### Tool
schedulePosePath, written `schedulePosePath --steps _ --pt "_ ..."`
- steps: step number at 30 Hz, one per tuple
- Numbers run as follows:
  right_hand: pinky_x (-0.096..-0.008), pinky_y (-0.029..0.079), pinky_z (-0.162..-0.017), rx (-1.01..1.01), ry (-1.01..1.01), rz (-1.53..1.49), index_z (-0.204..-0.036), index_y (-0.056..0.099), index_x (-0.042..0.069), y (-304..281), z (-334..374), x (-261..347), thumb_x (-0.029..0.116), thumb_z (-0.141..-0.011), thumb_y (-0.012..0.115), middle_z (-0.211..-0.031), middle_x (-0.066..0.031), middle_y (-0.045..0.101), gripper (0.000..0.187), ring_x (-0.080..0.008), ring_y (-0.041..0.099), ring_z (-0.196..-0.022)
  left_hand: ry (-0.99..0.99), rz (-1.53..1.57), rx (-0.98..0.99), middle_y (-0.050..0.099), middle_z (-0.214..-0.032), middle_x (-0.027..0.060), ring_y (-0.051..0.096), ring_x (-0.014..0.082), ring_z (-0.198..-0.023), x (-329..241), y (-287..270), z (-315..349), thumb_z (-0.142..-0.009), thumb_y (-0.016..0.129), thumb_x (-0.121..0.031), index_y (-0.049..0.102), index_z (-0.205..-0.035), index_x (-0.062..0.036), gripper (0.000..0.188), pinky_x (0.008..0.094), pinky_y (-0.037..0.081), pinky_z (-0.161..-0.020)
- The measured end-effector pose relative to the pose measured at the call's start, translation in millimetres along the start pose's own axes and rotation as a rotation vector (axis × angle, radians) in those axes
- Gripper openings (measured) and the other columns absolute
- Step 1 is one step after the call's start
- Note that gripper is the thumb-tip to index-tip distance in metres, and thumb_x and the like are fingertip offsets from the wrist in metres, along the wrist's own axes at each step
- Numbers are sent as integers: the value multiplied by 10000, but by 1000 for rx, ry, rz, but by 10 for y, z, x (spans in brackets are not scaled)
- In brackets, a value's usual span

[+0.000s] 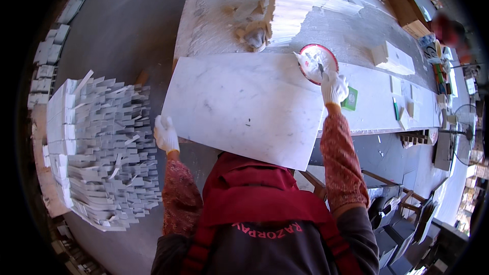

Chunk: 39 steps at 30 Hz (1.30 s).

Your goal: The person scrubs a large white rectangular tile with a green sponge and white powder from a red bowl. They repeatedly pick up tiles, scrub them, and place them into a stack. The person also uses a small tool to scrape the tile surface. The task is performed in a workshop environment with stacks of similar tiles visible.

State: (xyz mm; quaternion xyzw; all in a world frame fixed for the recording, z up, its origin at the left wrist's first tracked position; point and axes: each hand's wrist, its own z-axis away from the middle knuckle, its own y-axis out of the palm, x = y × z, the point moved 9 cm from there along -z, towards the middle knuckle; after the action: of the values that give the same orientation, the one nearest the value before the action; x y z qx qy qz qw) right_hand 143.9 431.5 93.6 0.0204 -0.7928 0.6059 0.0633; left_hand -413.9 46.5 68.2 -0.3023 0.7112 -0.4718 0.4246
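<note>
A large white marble-look slab [239, 102] with faint grey veining lies at a slant on the worktable in front of me, its near corner jutting past the table edge. Beside the slab's left edge is my left hand [166, 134] in a white glove, fingers stretched out and holding nothing that I can see. My right hand [334, 88], also gloved, is closed at the near rim of a red-rimmed bowl [330, 57] smeared with white paste. From its fingers a small dark-bladed spatula [321, 69] reaches into the paste; its handle is hidden.
A green box [350, 99] sits beside my right hand. Stacked pale tiles [293, 7] stand at the table's far side, a white block [392, 58] to the right. Many thin strips fill a pallet stack [109, 147] at left. A fan [466, 133] stands far right.
</note>
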Motion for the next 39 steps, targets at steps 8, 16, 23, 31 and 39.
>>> schedulePosePath --steps 8,16,23,31,39 --pt "-456 545 -752 131 174 90 -1010 753 136 161 -184 -42 476 -888 565 -1030 -197 701 408 -348 688 -933 66 113 27 660 -1203 104 617 330 -1079 -180 -208 407 -914 608 -418 625 -1258 -170 424 431 474 -937" --pt "-290 489 -587 742 -42 -1196 -1442 452 48 -475 2298 2038 98 -915 584 -805 -63 684 546 -107 581 -633 176 1083 968 697 -965 90 644 187 -904 -1513 759 1436 -985 575 -362 665 -1118 -40 360 331 500 -831" --pt "-385 512 -571 690 -4 -1038 -1517 294 34 -497 3028 2515 17 -855 587 -735 -175 665 725 -251 661 -610 50 960 1143 645 -729 45 557 87 -646 -1289 262 1318 -940 646 -317 689 -895 16 338 281 479 -588" --pt "-296 501 -546 738 19 -1069 -1457 383 -1 -667 3491 2751 9 -849 605 -618 -93 621 647 -138 581 -522 238 815 839 614 -670 149 588 247 -631 -883 222 892 -939 599 -442 629 -754 -28 454 384 455 -599" --pt "-314 493 -641 403 118 -780 -949 691 2 -328 3334 1638 85 -909 628 -722 -75 667 111 -151 608 -676 904 486 221 605 -1247 145 543 349 -1175 -929 47 242 -840 674 -212 618 -1201 -138 373 472 419 -986"
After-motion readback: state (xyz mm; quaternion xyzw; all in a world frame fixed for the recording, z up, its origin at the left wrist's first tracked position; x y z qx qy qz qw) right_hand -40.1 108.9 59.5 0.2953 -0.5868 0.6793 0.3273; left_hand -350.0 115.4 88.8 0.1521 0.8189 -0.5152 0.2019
